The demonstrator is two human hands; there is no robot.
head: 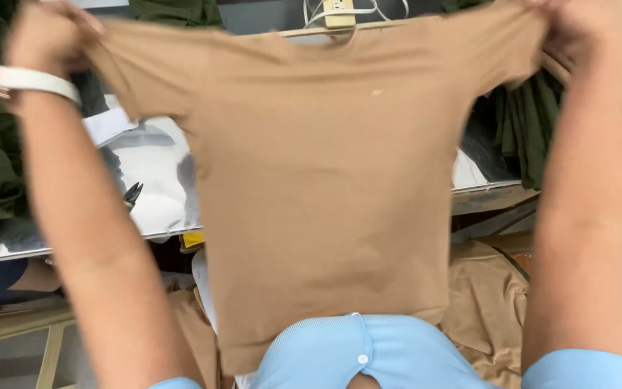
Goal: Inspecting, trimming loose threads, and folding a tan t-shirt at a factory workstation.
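The tan shirt [325, 202] is gripped at both sleeves by left hand [41, 36] and right hand [577, 25]; uneven tension could cause slippage.

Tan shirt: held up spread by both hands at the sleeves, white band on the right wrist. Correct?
Not quite. The head view shows the white band on the left wrist, not the right. The rest holds: the tan shirt is held up spread, left hand and right hand at the sleeves.

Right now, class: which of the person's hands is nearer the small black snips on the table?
Left. The left hand grips the tan shirt above the snips; the right hand holds the far shoulder.
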